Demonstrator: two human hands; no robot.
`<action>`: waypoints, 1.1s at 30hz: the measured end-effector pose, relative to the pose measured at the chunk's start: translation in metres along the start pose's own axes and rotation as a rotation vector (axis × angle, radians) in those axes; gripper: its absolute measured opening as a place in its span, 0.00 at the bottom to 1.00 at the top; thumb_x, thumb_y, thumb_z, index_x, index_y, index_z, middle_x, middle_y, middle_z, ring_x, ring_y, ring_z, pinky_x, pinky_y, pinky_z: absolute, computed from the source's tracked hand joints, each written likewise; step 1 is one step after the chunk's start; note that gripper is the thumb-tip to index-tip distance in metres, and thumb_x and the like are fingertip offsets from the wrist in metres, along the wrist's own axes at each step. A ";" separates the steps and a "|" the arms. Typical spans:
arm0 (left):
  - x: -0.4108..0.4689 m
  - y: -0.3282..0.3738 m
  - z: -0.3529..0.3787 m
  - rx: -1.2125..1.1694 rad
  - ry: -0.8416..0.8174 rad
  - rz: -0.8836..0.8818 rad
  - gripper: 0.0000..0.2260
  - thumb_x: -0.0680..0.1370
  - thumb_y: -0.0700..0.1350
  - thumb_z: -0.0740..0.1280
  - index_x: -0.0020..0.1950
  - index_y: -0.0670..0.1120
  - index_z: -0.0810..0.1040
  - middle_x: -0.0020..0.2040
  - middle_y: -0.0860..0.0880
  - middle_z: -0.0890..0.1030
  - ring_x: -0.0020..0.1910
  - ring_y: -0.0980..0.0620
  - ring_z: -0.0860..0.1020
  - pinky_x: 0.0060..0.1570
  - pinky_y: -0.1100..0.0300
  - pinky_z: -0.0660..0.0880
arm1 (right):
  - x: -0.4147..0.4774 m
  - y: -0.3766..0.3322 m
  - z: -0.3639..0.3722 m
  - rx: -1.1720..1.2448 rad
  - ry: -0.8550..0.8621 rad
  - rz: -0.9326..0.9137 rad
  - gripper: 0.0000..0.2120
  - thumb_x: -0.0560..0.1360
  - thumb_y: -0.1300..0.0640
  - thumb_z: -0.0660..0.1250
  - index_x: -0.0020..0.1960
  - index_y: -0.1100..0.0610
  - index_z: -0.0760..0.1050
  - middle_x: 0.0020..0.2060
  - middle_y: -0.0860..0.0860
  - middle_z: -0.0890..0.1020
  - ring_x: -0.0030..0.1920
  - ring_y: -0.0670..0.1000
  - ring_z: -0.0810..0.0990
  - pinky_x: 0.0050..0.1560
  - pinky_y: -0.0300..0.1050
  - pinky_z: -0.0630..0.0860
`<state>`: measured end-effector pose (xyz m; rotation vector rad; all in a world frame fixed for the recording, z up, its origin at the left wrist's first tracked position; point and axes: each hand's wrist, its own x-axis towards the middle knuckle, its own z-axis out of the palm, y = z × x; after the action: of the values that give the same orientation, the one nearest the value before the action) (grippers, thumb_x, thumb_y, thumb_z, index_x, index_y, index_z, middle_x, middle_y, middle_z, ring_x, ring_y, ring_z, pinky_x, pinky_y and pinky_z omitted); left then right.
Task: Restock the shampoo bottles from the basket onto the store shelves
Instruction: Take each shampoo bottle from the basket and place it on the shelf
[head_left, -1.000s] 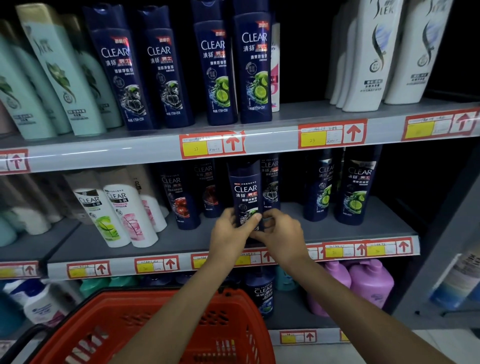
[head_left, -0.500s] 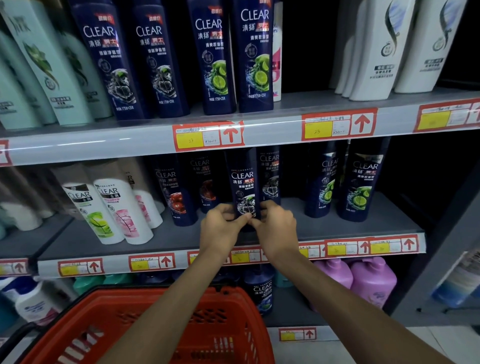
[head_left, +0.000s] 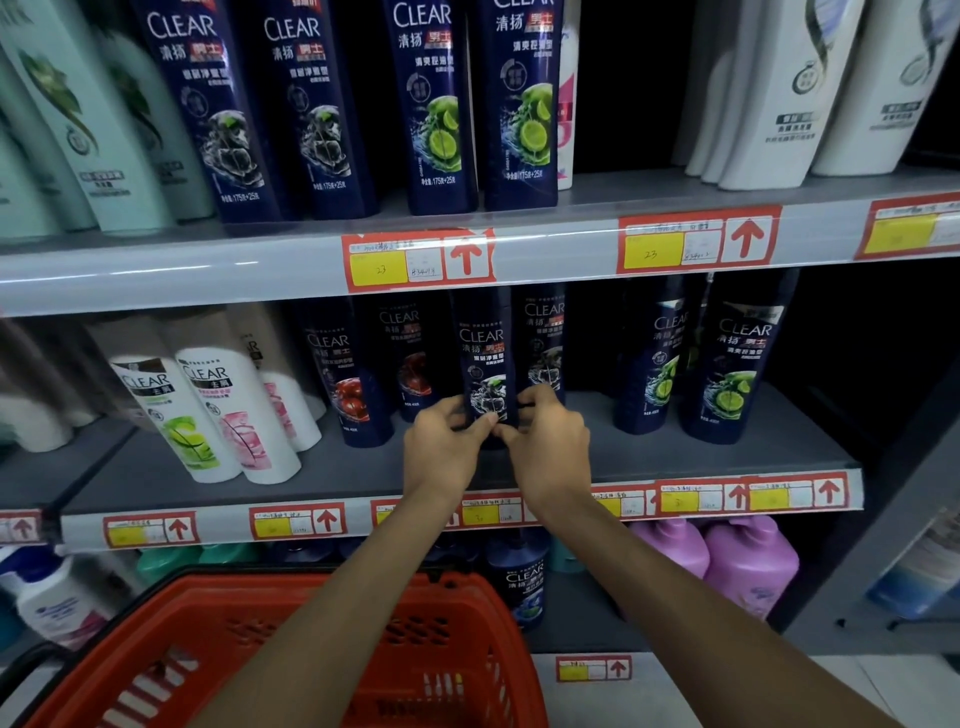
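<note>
A dark blue Clear shampoo bottle (head_left: 484, 358) stands upright on the middle shelf (head_left: 675, 457), in front of a matching bottle (head_left: 543, 332). My left hand (head_left: 444, 447) grips its lower left side and my right hand (head_left: 550, 441) its lower right side, thumbs meeting at its base. The red basket (head_left: 291, 654) sits below my forearms at the bottom left; I cannot make out bottles inside it.
Dark blue lime-label bottles (head_left: 727, 364) stand to the right, red-label ones (head_left: 348, 379) and white Clear bottles (head_left: 228, 410) to the left. The upper shelf (head_left: 208, 270) overhangs close above the bottle tops. Purple jugs (head_left: 748, 561) fill the lower shelf.
Both hands have pushed the bottle further back onto the middle shelf, and the camera has moved in closer to the shelves.
</note>
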<state>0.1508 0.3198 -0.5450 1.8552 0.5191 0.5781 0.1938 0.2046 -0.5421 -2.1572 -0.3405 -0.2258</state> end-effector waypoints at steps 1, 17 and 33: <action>0.000 -0.001 0.000 -0.003 -0.003 0.001 0.22 0.76 0.52 0.76 0.69 0.49 0.80 0.56 0.50 0.84 0.57 0.49 0.83 0.56 0.45 0.83 | 0.001 0.000 0.000 0.000 0.002 -0.001 0.19 0.76 0.53 0.75 0.63 0.54 0.74 0.51 0.53 0.84 0.52 0.55 0.82 0.52 0.51 0.81; -0.011 0.007 -0.006 0.241 0.033 -0.074 0.14 0.78 0.53 0.74 0.58 0.49 0.78 0.49 0.51 0.83 0.51 0.50 0.82 0.52 0.51 0.80 | -0.009 -0.003 -0.012 -0.007 -0.029 0.014 0.20 0.75 0.54 0.76 0.64 0.54 0.74 0.51 0.51 0.82 0.53 0.53 0.82 0.53 0.48 0.78; -0.065 0.060 0.072 0.419 -0.076 0.224 0.14 0.76 0.59 0.73 0.59 0.56 0.78 0.49 0.58 0.80 0.50 0.55 0.80 0.49 0.52 0.81 | -0.019 0.053 -0.117 -0.046 0.189 0.056 0.20 0.74 0.54 0.76 0.63 0.54 0.76 0.56 0.52 0.81 0.55 0.55 0.80 0.53 0.49 0.76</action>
<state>0.1483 0.2083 -0.5201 2.3456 0.4045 0.5739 0.1894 0.0768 -0.5221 -2.1668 -0.1677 -0.4056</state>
